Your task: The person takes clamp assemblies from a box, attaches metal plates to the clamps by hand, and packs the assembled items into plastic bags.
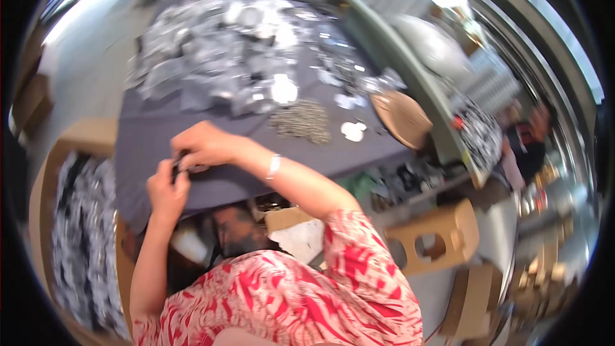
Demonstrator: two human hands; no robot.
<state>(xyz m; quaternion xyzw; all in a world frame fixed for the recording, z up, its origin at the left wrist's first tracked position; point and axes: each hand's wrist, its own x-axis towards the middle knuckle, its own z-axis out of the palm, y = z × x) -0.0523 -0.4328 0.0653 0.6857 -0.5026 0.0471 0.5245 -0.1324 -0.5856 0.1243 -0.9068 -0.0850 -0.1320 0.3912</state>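
Observation:
Above the near left part of the dark cloth-covered table (144, 122), my two hands meet at a small dark piece (177, 168) whose kind I cannot make out. My left hand (168, 191) is closed round its lower end. My right hand (204, 144) pinches it from above, with fingers bent down. Right of my hands lies a heap of small brassy metal parts (301, 122). Beyond it, a large pile of clear plastic bags (218, 45) with shiny contents covers the far half of the table. White round discs (352, 131) lie to the right of the metal heap.
A brown oval tray (402, 120) leans at the table's right edge, against a long green board (397, 45). To the left stands a cardboard box (41, 186) full of grey bagged items. A cut-out cardboard piece (448, 237) is at lower right. Another person (528, 147) sits at far right.

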